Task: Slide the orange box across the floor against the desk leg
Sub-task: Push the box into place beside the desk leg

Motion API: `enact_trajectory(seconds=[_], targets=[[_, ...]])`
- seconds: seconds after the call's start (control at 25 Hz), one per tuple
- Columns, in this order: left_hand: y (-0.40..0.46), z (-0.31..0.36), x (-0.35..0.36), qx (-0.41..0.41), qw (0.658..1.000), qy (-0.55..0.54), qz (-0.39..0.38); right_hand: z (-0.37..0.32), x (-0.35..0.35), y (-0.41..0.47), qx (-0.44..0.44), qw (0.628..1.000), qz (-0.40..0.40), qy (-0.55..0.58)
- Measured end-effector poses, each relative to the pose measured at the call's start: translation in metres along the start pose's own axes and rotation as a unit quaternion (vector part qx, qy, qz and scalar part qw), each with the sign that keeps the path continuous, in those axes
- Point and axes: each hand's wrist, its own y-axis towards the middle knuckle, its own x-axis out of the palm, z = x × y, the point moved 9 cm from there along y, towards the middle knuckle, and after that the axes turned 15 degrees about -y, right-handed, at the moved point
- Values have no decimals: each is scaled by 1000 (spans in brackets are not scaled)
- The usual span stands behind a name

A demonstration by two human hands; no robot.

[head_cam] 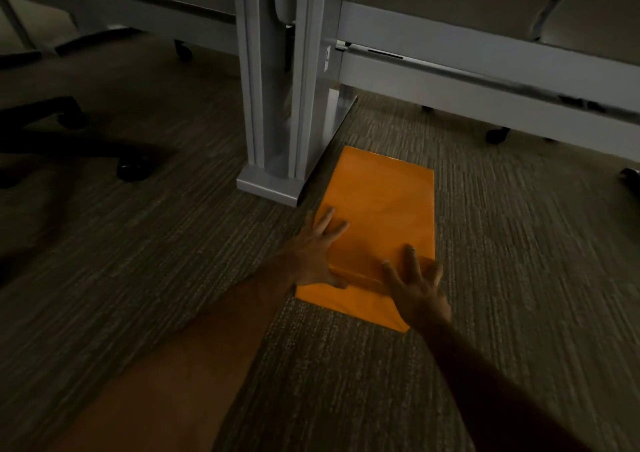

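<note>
Box: orange box (381, 223) lies flat on the carpet (519, 244), its long left edge running just beside the foot of the desk leg (273, 105) — a thin dark line shows between them, so I cannot tell whether they touch.
Box ends: the far end reaches past the leg's base plate; the near end juts out toward the person, clear of the leg.
Left hand (311, 254): flat on the box's near-left corner, on the side nearest the leg, fingers spread wide, thumb hooked over the near top edge; it presses, it grips nothing.
Right hand (419, 289): on the near end, on the side away from the leg, fingers splayed wide over the top edge, palm against the end face; also only pressing.
Step in hand: by my reading, the last of the slide — the box looks close to home beside the leg.
Next move: a short sideways nudge toward the leg, mostly from the right hand, to close any gap and square the edge; then both hands lift off.
Writing: none readable; the box's top is plain orange, and a small pale tag on the leg's right side is too small to read.
Further from the leg: black chair casters (133, 169) to its left, a pale rail (485, 81) to its right.
</note>
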Motion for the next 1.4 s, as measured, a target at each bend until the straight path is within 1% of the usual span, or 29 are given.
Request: enact_trajectory(seconds=[0.08,0.12,0.2,0.28,0.36,0.44,0.48,0.52,0.6,0.72,0.8,0.92,1.04,1.12,1.2,1.28,1.32,1.4], targets=[[-3,1,2,-20,999,-43,-18,1,0,1,-6,1000,0,-6],[-3,-1,2,-26,997,-68,-16,7,0,3,8,1000,1,15],[-2,-3,-3,-32,989,-143,14,19,1,8,34,996,2,84],[-3,-7,-7,-48,970,-229,60,25,4,9,25,986,-1,167],[-9,-14,-7,-80,939,-309,125,30,6,7,37,975,4,217],[-18,-27,0,-113,890,-404,181,33,7,4,57,973,29,220],[-23,-29,5,-124,867,-442,195,34,8,2,62,974,35,217],[-26,-30,9,-134,852,-465,199,33,7,2,60,974,38,215],[-27,-31,10,-151,843,-477,197,32,7,4,56,976,30,206],[-25,-27,7,-161,847,-468,193,34,9,9,57,976,15,208],[-24,-26,5,-156,843,-476,195,32,9,12,58,976,15,210],[-27,-27,-3,-167,837,-465,234,24,7,17,40,968,9,247],[-33,-25,-10,-178,843,-426,275,17,4,22,4,959,-11,284],[-36,-25,-6,-174,829,-443,294,18,6,20,1,933,-14,359],[-36,-29,1,-184,801,-487,295,24,9,14,22,915,-1,403],[-32,-35,8,-196,768,-537,287,24,14,15,26,920,6,390],[-29,-36,8,-196,758,-553,285,22,13,16,24,926,7,376],[-25,-37,4,-189,754,-562,284,17,11,20,20,939,8,343]])
